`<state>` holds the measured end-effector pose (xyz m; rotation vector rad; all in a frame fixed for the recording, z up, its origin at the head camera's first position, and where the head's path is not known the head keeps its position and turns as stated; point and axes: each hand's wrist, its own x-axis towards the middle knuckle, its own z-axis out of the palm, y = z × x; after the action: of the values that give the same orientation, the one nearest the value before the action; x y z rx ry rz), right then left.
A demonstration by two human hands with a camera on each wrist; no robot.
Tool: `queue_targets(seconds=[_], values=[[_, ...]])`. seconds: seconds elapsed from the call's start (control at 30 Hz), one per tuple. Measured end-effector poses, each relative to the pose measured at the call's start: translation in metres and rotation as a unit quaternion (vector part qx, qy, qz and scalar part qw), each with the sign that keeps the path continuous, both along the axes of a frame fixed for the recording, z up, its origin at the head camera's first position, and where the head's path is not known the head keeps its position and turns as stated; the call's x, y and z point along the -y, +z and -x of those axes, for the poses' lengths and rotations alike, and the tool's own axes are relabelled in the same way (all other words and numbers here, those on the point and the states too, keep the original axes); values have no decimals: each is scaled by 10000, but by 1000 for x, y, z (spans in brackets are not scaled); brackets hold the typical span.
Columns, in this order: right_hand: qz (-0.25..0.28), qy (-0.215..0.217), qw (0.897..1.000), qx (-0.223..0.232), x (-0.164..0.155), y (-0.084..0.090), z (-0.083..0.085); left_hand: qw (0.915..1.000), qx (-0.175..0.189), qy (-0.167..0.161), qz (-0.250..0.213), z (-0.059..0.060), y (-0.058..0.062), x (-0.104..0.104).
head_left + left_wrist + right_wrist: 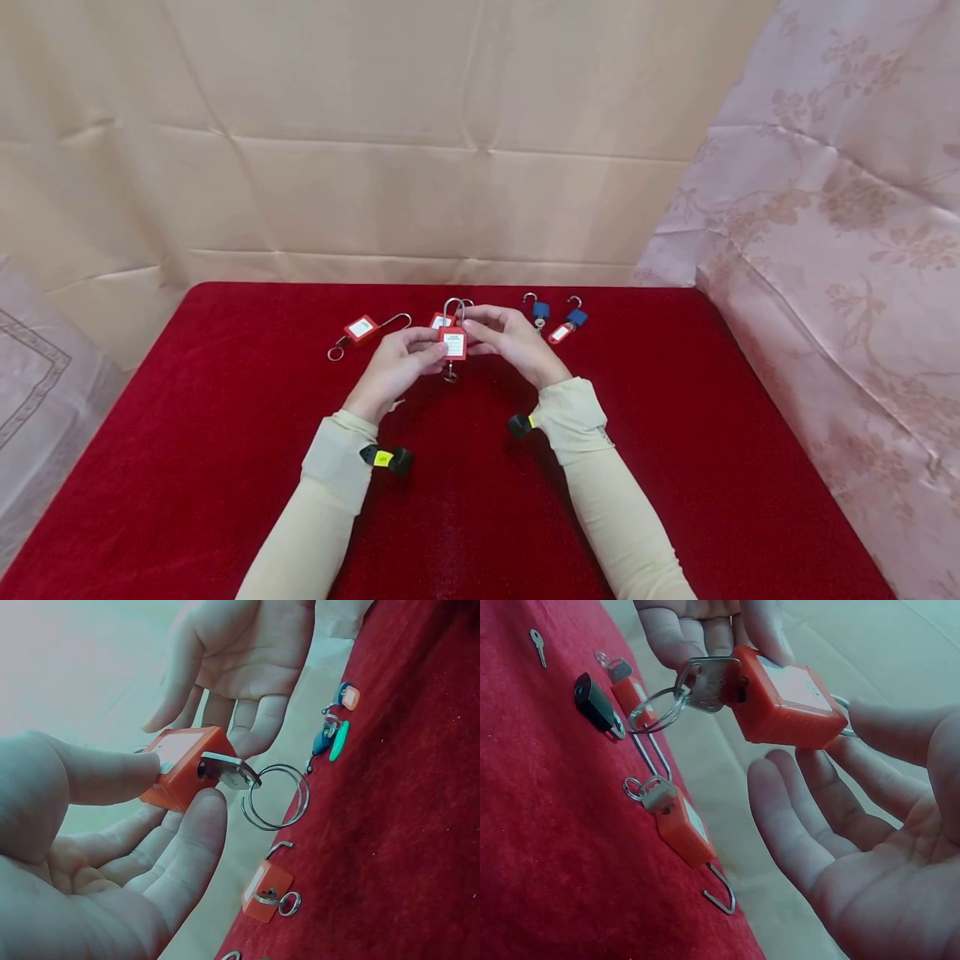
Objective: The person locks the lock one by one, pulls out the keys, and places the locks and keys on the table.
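Raised in front of me is a red padlock [452, 343] with a white label and a tall steel shackle [453, 302]. My left hand [397, 367] grips its body, thumb on the label and fingers beneath. A key [234, 774] sits in its bottom, carrying a split ring [277, 796]. My right hand [517, 342] pinches at the shackle, its thumb beside the top of the body and its other fingers loosely bent. Part of the shackle is hidden behind that thumb in the right wrist view.
Behind the held padlock lies another red padlock [267, 891]. To the left is a red padlock [362, 330] with its shackle open. A black padlock [594, 703] and a loose key [538, 648] lie nearby. At right are two blue padlocks [540, 310], one with a red-rimmed tag [560, 333].
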<state>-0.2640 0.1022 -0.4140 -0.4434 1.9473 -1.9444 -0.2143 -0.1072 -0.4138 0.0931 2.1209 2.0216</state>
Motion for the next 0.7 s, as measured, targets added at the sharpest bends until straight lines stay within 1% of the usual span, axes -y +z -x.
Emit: queue_targets(seconds=[0.1,0.2,0.37,0.6,0.7], values=[[-171,109,9998,-23,0,-1,0,10000,64,66,24,1,1,2],[-167,165,9997,-16,1,-2,1,9999,95,91,60,2,1,3],[-152,165,9997,-35,2,-3,0,10000,27,91,19,2,2,4],[-406,135,9991,-12,3,-4,0,10000,10,76,19,0,3,3],[-513,82,9986,-71,3,-3,0,10000,29,67,24,0,2,3]])
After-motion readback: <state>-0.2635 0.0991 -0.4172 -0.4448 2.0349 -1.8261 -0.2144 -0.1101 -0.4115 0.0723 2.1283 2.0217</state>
